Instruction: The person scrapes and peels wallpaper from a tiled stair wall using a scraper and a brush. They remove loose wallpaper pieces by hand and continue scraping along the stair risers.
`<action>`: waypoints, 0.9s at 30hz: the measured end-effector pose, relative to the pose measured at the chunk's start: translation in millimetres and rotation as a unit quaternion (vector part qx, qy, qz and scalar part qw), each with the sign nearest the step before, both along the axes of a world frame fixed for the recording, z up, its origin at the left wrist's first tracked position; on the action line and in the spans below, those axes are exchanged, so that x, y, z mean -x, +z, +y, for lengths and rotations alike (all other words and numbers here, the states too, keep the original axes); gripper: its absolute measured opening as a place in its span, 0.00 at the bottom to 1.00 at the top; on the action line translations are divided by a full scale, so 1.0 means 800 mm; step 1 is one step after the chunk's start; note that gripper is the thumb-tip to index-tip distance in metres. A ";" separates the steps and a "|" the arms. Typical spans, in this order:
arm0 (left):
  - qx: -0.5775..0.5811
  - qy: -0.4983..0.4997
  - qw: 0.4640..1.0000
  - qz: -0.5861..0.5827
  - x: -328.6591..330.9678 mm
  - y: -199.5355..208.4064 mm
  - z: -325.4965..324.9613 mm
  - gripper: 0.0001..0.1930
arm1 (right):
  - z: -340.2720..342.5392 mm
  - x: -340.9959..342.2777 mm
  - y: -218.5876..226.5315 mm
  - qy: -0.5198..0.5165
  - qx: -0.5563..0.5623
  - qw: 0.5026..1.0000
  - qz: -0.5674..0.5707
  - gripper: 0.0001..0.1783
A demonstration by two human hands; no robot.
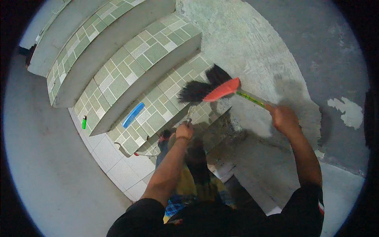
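My right hand is closed around the green patterned handle of a broom. The broom has an orange-red head and black bristles, which splay over the tiled step. Just below the bristles, my left hand is closed on a small metallic-looking thing whose kind I cannot make out. A blue comb lies on the same step to the left. Further left, a green lighter rests near the end of another step.
Green-tiled stairs with grey risers climb toward the upper left. A rough concrete wall borders them on the right. White floor tiles lie lower left. A thin curved wire-like piece sits at the step's left end.
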State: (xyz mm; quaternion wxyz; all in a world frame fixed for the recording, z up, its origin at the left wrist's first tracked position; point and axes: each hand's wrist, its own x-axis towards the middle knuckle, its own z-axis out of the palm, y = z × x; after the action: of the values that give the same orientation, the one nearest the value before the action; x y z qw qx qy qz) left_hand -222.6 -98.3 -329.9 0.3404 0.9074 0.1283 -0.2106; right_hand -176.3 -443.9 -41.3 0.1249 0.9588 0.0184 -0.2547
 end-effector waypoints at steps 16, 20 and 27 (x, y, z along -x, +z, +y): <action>-0.018 0.021 0.998 0.062 0.003 0.002 0.009 0.22 | 0.033 0.023 0.046 0.023 0.005 0.999 -0.038 0.24; -0.013 0.018 0.999 0.049 -0.010 0.000 0.011 0.21 | 0.053 0.012 0.053 0.014 -0.042 0.997 -0.067 0.29; -0.029 -0.002 0.999 0.042 -0.003 -0.004 -0.001 0.21 | 0.088 -0.035 -0.042 -0.024 -0.072 0.994 -0.081 0.24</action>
State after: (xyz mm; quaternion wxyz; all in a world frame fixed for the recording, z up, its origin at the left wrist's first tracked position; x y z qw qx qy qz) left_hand -219.8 -99.1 -333.1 0.3082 0.9075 0.1461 -0.2452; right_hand -148.0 -373.2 -75.3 0.0506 0.9828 0.0032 -0.1776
